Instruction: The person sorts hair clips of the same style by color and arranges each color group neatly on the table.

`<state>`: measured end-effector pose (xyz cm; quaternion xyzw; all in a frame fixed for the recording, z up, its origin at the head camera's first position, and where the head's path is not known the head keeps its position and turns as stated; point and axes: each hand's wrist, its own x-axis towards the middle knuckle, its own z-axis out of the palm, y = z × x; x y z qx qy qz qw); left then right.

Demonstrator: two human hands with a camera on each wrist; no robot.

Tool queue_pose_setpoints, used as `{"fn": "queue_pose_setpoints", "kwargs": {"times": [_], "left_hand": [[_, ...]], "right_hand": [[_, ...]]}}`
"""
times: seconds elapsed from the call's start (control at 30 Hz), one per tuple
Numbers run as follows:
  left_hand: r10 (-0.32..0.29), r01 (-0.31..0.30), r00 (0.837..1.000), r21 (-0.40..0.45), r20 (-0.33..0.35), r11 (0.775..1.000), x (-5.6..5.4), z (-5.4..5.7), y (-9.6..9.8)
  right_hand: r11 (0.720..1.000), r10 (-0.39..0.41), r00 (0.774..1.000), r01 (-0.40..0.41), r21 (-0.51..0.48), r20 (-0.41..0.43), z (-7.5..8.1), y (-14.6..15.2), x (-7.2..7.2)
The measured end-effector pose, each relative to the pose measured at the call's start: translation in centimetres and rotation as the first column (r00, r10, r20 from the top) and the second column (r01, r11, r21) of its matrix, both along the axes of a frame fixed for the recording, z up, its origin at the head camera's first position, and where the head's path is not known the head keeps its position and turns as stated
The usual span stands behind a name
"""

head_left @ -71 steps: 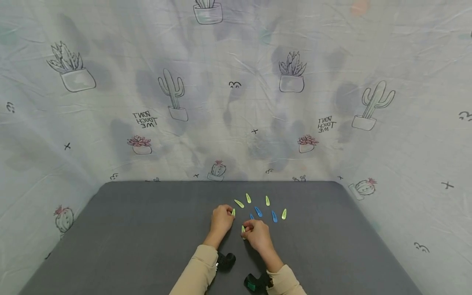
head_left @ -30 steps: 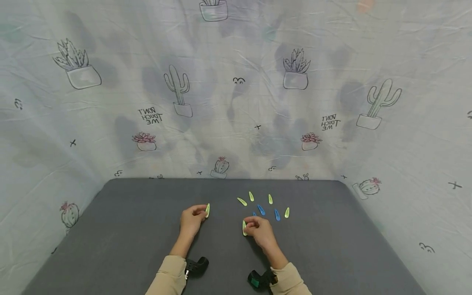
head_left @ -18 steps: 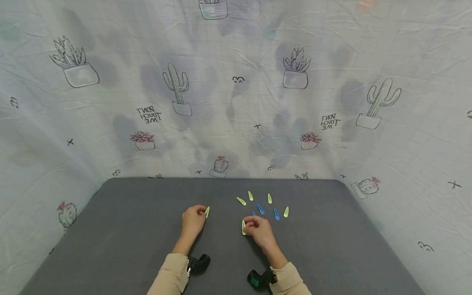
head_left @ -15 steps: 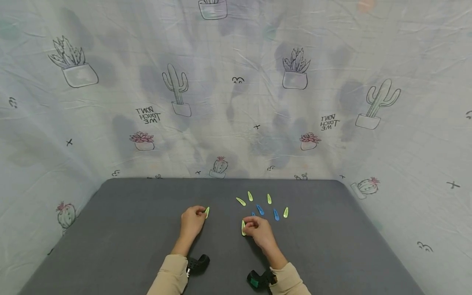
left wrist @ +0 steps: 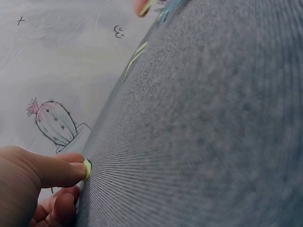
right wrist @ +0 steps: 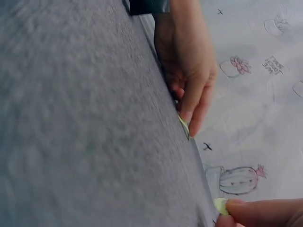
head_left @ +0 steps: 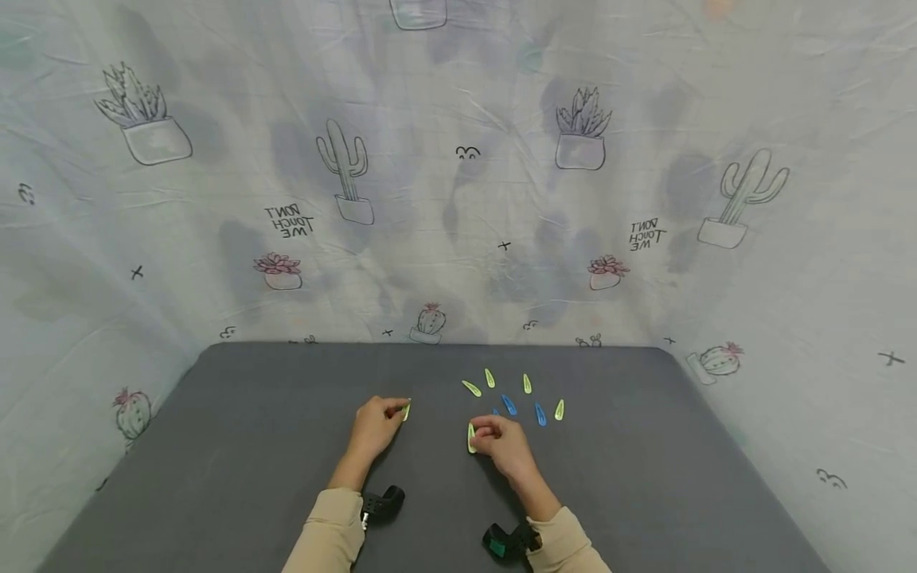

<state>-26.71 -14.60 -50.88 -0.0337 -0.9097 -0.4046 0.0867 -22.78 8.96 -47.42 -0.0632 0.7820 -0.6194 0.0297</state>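
Observation:
My left hand pinches a yellow-green snap hair clip between thumb and forefinger, low over the grey table. In the left wrist view only the tip of that clip shows past the fingers. To the right, my right hand pinches another yellow-green hair clip that points away from me. Its rounded end peeks out at the fingertips in the right wrist view. Beyond the right hand lie loose clips: blue ones and yellow-green ones. One blue clip is partly hidden behind that hand.
The grey table reaches back to a pale curtain printed with cacti, which also closes both sides. Black wrist devices are strapped on both forearms. The loose clips spread behind and right of the right hand.
From beside the right hand, my left hand has moved left with its yellow-green clip, then brought it down close to the table. The right hand keeps its clip in nearly the same place.

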Motion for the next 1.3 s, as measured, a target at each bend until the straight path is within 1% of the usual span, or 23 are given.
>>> {"fn": "queue_pose_setpoints", "kwargs": {"times": [0.07,0.2,0.23,0.37,0.43,0.5,0.6,0.67,0.77,0.9,0.97,1.17,1.3], "left_hand": [[0.013,-0.013,1.0,-0.004,-0.012,1.0,0.0,0.0,0.0],[0.047,-0.047,0.999,0.0,-0.027,0.999,0.0,-0.2,0.1],[0.053,-0.053,0.998,0.002,-0.028,0.999,0.1,-0.2,0.1],[0.063,-0.063,0.997,0.003,-0.035,0.998,0.2,-0.2,0.2],[0.065,-0.065,0.997,-0.005,-0.045,0.998,0.3,-0.2,0.2],[0.071,-0.071,0.996,-0.009,-0.052,0.997,0.3,-0.2,0.2],[0.072,-0.073,0.995,-0.015,-0.063,0.997,0.2,-0.2,0.3],[0.076,-0.077,0.995,-0.014,-0.068,0.997,0.1,-0.3,0.3],[0.078,-0.08,0.994,-0.019,-0.078,0.997,0.1,-0.5,0.3],[0.08,-0.081,0.994,-0.008,-0.078,0.997,0.1,-0.5,0.4],[0.084,-0.084,0.994,0.001,-0.07,0.996,0.2,-0.5,0.4],[0.091,-0.091,0.994,0.0,-0.068,0.996,0.4,-0.6,0.4],[0.094,-0.094,0.993,0.005,-0.065,0.996,0.6,-0.7,0.5]], "right_hand": [[1.0,0.02,1.0,-0.02,0.008,-0.013,-0.3,-0.3,-0.4],[0.999,0.053,0.999,-0.053,-0.01,0.0,-0.8,-1.3,-1.3],[0.998,0.061,0.998,-0.061,-0.018,0.01,-0.8,-1.6,-1.4],[0.996,0.09,0.996,-0.089,-0.032,0.021,0.4,-3.1,-1.5],[0.995,0.097,0.995,-0.097,-0.025,0.007,0.6,-3.8,-1.7],[0.995,0.096,0.995,-0.096,-0.019,0.001,0.1,-4.4,-2.4],[0.996,0.085,0.996,-0.085,-0.011,-0.004,-1.1,-5.2,-3.6],[0.997,0.077,0.997,-0.076,-0.012,0.013,-2.0,-5.7,-4.3],[0.997,0.074,0.997,-0.074,-0.01,0.015,-2.6,-6.5,-5.0],[0.998,0.065,0.998,-0.065,0.019,0.013,-3.0,-7.3,-5.7],[0.997,0.056,0.998,-0.056,0.057,0.005,-3.1,-7.6,-6.0],[0.983,0.067,0.995,-0.053,0.175,-0.078,-3.2,-8.3,-6.5],[0.969,0.077,0.991,-0.049,0.243,-0.108,-3.3,-8.7,-6.6]]}}
